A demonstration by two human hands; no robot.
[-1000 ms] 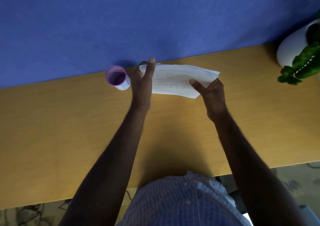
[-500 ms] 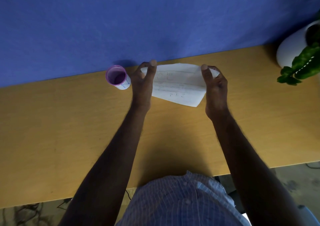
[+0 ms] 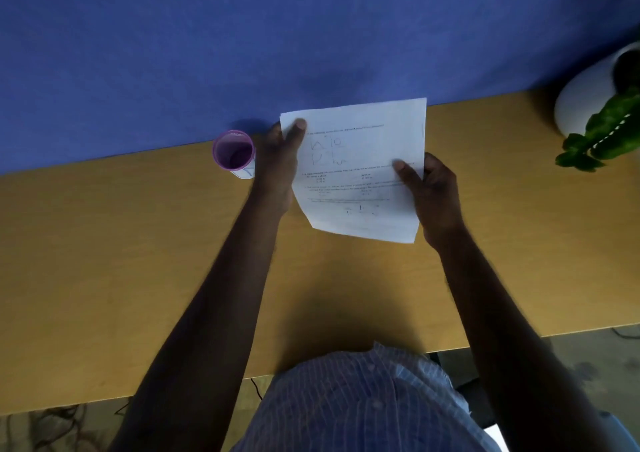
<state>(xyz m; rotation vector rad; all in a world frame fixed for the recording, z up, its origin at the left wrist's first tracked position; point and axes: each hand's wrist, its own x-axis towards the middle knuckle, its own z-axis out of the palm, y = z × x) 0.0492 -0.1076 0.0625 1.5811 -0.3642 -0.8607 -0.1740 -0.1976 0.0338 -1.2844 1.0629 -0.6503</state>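
- A purple-rimmed cup (image 3: 233,153) stands upright on the bench (image 3: 104,243) by the blue wall (image 3: 242,36). It is just beside the left hand; whether they touch cannot be told.
- The left hand (image 3: 277,171) pinches the paper's upper left corner, with the thumb on the printed face and the fingers hidden behind.
- The paper (image 3: 356,171) is held spread between both hands above the bench, printed side toward the camera.
- The right hand (image 3: 434,195) pinches the paper's right edge, thumb on the face, fingers curled behind.
- A white pot (image 3: 585,101) with a green plant (image 3: 602,133) stands on the bench at far right, well apart.
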